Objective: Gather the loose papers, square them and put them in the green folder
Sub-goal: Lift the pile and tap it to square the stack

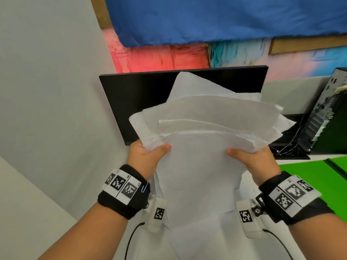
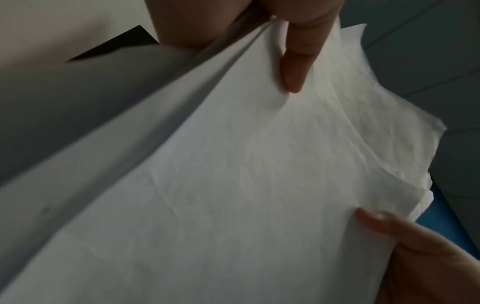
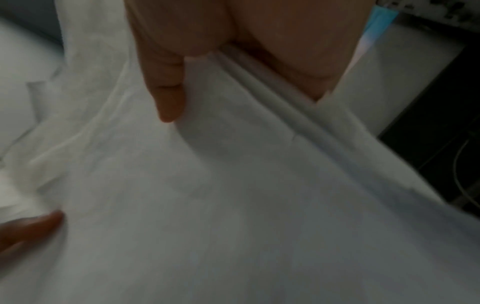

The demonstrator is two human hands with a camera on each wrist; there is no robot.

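Note:
A bundle of several white papers (image 1: 199, 166) stands upright above the desk, its top edges fanned and uneven. My left hand (image 1: 148, 156) grips the bundle's left edge, thumb on the front sheet. My right hand (image 1: 255, 162) grips the right edge the same way. In the left wrist view my left hand (image 2: 293, 61) pinches the papers (image 2: 233, 185). In the right wrist view my right hand (image 3: 168, 92) pinches the papers (image 3: 233, 205). The green folder (image 1: 308, 177) lies open on the desk at the right, partly behind my right wrist.
A black monitor (image 1: 131, 102) stands right behind the papers. A computer tower (image 1: 326, 113) with cables stands at the back right. A grey wall (image 1: 47, 91) closes the left side. The white desk (image 1: 28, 212) shows at lower left.

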